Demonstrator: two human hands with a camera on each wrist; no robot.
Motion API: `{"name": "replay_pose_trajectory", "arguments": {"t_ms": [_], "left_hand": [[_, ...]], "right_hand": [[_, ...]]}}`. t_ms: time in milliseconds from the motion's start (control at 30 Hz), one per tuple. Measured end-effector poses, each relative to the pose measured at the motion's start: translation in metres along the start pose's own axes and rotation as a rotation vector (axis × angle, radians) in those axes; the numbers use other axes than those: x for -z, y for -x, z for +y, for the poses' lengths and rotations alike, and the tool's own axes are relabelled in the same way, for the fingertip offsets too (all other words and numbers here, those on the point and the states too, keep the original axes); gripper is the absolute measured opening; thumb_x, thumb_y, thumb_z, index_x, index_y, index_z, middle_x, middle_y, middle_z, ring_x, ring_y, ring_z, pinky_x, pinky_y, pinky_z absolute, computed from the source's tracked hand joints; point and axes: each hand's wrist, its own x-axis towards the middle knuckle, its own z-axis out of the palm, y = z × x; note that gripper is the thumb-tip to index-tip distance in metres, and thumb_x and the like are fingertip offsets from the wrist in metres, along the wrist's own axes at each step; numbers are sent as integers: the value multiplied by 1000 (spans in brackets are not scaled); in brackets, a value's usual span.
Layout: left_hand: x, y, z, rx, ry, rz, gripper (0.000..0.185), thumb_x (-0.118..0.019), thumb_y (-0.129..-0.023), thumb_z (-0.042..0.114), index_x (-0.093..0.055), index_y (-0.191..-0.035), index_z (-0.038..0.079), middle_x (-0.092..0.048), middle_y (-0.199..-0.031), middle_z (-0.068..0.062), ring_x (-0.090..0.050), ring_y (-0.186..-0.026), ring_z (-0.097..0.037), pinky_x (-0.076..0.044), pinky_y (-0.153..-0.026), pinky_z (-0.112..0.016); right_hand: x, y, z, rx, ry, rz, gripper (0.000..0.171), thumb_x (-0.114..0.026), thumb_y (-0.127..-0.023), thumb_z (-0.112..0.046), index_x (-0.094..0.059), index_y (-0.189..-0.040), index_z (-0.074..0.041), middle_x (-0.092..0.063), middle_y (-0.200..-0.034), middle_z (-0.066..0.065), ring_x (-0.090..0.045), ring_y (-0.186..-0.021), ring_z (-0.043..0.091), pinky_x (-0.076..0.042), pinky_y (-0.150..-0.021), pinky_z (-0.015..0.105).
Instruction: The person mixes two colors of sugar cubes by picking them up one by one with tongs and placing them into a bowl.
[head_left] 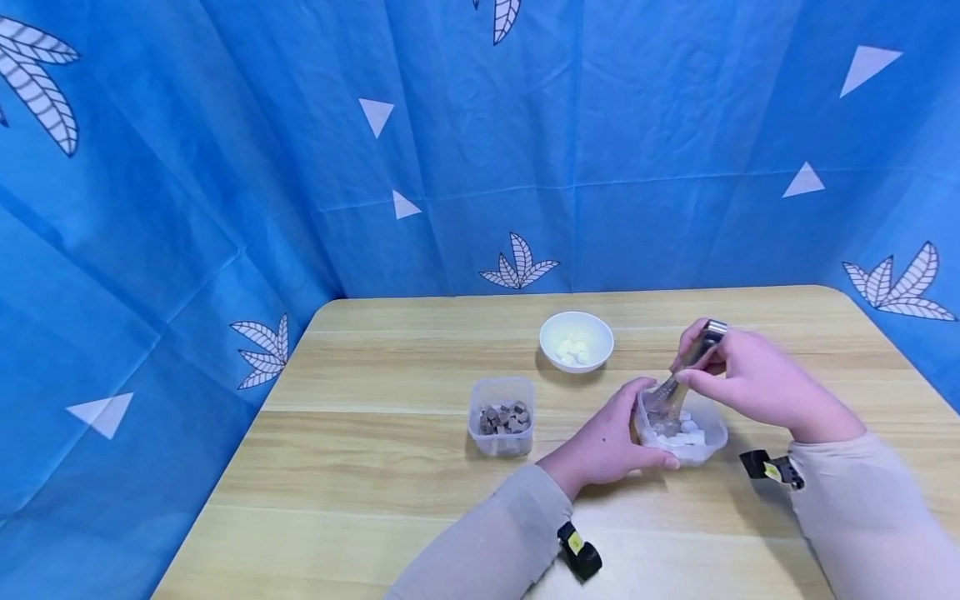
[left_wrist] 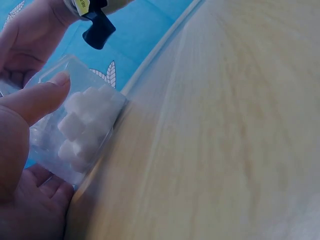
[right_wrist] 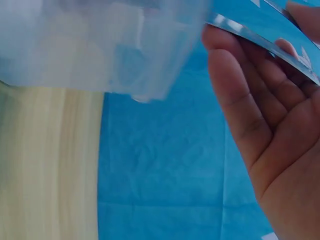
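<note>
My left hand [head_left: 611, 437] grips a clear plastic container [head_left: 716, 442] on the table, its thumb along the near side and its fingers on the left side. White cubes [left_wrist: 90, 125] lie inside. From the right, my right hand [head_left: 750, 375] holds metal tongs [head_left: 693, 350] tilted into the container, with their bent end at the top. The tips reach down among the cubes; whether they hold one cannot be told. In the right wrist view, the tongs [right_wrist: 255, 39] run between thumb and fingers, beside the blurred container wall [right_wrist: 150, 65].
A second clear container [head_left: 502, 446] with small brown cubes [head_left: 504, 418] stands left of my left hand. Behind, a white bowl [head_left: 555, 354] holds several pale pieces [head_left: 573, 350]. The wooden table [head_left: 360, 467] ends at a blue patterned cloth [head_left: 465, 150].
</note>
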Motion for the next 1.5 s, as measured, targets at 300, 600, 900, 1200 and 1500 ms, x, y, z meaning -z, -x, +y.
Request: {"name": "replay_pose_trajectory", "arguments": {"t_ms": [300,600,900,1200,1500], "left_hand": [[-1,3,0,1,-16,4,99,-89,-79,36,-27,-156,33,-40,-152,12,-39,-136,-4,-32,-115,-34],[-2,2,-2,-11,-24,16,100,-89,-78,36,-27,-157,33,-38,-155,10,-38,-138,-6,-32,-115,-35],[0,1,1,-11,-25,10,101,-90,-77,36,-28,-157,33,-40,-154,10,-39,-138,-7,-32,-115,-34],[2,1,2,-19,-30,9,101,-89,-78,36,-27,-158,31,-41,-153,10,-40,-136,-6,-32,-115,-33],[0,1,3,-5,-41,17,99,-89,-78,37,-28,-156,36,-39,-154,10,-38,-138,-6,-31,-115,-33]], "right_hand": [[-1,1,-2,-13,-44,-7,13,-74,-93,-14,-63,-100,-12,-64,-86,-3,-58,-70,10,-50,-60,26],[-10,-2,2,-9,-74,12,14,-71,-95,-11,-59,-103,-9,-64,-86,-1,-64,-75,10,-55,-67,26],[-1,1,7,-36,-97,72,10,-68,-95,-7,-60,-100,-9,-65,-81,0,-65,-68,15,-53,-60,26],[-1,-1,0,4,-51,14,9,-71,-96,-15,-63,-101,-13,-65,-86,-3,-60,-70,11,-51,-60,27],[-1,0,4,-41,-3,101,14,-72,-93,-11,-61,-102,-9,-65,-83,-2,-59,-69,10,-51,-60,25]]}}
